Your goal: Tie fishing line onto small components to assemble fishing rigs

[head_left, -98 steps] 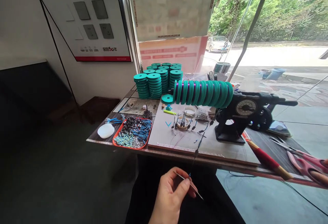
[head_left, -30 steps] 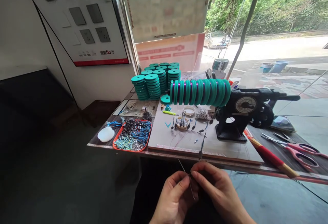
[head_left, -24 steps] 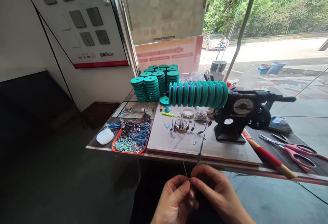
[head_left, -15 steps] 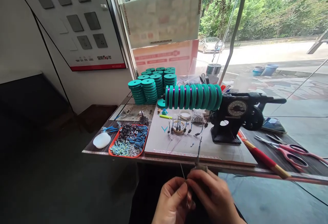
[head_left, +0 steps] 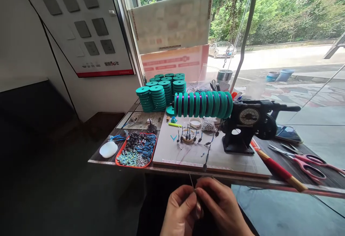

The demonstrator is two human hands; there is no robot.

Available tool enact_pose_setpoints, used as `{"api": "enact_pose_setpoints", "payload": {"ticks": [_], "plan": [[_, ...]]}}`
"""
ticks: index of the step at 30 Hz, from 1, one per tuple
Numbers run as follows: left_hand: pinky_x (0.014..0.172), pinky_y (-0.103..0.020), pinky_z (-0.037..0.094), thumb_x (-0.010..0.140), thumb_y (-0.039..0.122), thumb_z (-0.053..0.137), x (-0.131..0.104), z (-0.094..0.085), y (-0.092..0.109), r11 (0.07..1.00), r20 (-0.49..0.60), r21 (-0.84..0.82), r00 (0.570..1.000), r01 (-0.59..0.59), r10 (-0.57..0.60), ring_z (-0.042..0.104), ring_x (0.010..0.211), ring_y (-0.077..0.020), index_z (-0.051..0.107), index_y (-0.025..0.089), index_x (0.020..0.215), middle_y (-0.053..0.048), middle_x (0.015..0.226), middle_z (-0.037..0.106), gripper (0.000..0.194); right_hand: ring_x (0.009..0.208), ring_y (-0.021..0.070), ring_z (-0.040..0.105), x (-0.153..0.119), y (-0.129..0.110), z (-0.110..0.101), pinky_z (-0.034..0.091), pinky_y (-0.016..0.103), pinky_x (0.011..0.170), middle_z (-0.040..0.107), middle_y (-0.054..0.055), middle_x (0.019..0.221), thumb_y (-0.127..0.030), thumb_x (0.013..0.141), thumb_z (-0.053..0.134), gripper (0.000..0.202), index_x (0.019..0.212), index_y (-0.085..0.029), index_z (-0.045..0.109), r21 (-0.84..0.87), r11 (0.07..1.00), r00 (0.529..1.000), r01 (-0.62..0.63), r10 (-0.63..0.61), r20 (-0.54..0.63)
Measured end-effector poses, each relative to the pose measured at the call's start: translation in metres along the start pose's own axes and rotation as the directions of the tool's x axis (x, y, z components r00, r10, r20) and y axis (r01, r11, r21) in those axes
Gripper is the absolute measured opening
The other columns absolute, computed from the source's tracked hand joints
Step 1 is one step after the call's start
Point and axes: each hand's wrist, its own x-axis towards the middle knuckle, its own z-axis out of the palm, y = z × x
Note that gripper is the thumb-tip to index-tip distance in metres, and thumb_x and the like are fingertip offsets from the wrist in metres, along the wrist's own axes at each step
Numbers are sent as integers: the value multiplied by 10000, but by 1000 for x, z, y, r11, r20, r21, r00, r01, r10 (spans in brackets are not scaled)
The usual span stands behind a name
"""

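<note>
Low in front of the board's near edge, my left hand (head_left: pixel 181 207) is closed, thumb and forefinger pinching a thin pale line (head_left: pixel 191 181) whose end sticks up. My right hand (head_left: pixel 219 202) is closed too, its fingertips meeting the left ones at the same spot. What lies between the fingertips is mostly hidden. Just above the hands, a dark rig piece (head_left: pixel 205 166) hangs at the board's edge on a string of dark weights and sleeves. More such dark weights (head_left: pixel 199 140) lie around a small round dish (head_left: pixel 188 135) on the pale board (head_left: pixel 169 153).
A hand-cranked winder (head_left: pixel 239 124) carries a row of teal foam spools (head_left: pixel 203 104). Stacked teal spools (head_left: pixel 157 97) stand behind. An orange-rimmed tray (head_left: pixel 136 149) of small parts and a white lid (head_left: pixel 108 149) sit left; pink-handled scissors (head_left: pixel 309 167) lie right.
The dark rig piece by my right hand has dropped slightly and now rests at the board's edge. My hands stay nearly in place, fingertips together. The view has tilted slightly.
</note>
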Motion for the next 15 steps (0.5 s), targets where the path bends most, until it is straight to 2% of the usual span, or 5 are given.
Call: {"api": "enact_pose_setpoints", "payload": {"ticks": [4, 8, 11, 13, 15], "plan": [[436, -170, 366, 545, 307, 858, -1, 0, 0, 991, 85, -62, 989, 123, -117, 461, 387, -49, 637, 133, 558, 30, 426, 546, 282, 528, 95, 612, 6, -2, -11, 481, 138, 503, 644, -32, 608, -274, 861, 555, 158, 727, -212, 613, -33, 996, 995, 82, -80, 62], [424, -178, 352, 540, 353, 852, 0, 0, 1, 983, 145, -40, 974, 179, -171, 424, 364, -46, 582, 133, 540, 43, 415, 509, 348, 520, 99, 600, 5, 1, -11, 473, 153, 496, 633, -24, 607, -293, 876, 524, 178, 734, -224, 606, -130, 969, 977, 211, -213, 0], [426, -170, 324, 539, 424, 836, 2, 2, -1, 990, 113, 115, 989, 83, -96, 419, 370, -46, 533, 139, 529, 44, 397, 489, 416, 506, 107, 582, 2, 5, -5, 469, 173, 496, 618, -22, 590, -301, 893, 492, 193, 745, -228, 591, -208, 943, 958, 261, -280, -67], [420, -172, 310, 536, 497, 811, 1, 3, -5, 956, 102, 292, 995, -11, -19, 416, 366, -48, 513, 145, 537, 32, 397, 504, 461, 523, 111, 592, 4, 6, -1, 475, 180, 513, 626, -15, 618, -288, 902, 478, 168, 786, -222, 579, -249, 940, 958, 233, -265, -107], [410, -182, 309, 511, 573, 784, -3, 5, -7, 899, 100, 436, 995, -47, 4, 411, 357, -57, 501, 156, 557, 24, 403, 517, 505, 555, 112, 611, 8, 5, -1, 480, 180, 529, 638, -5, 664, -269, 911, 466, 145, 825, -214, 570, -279, 944, 966, 174, -218, -137]]}}
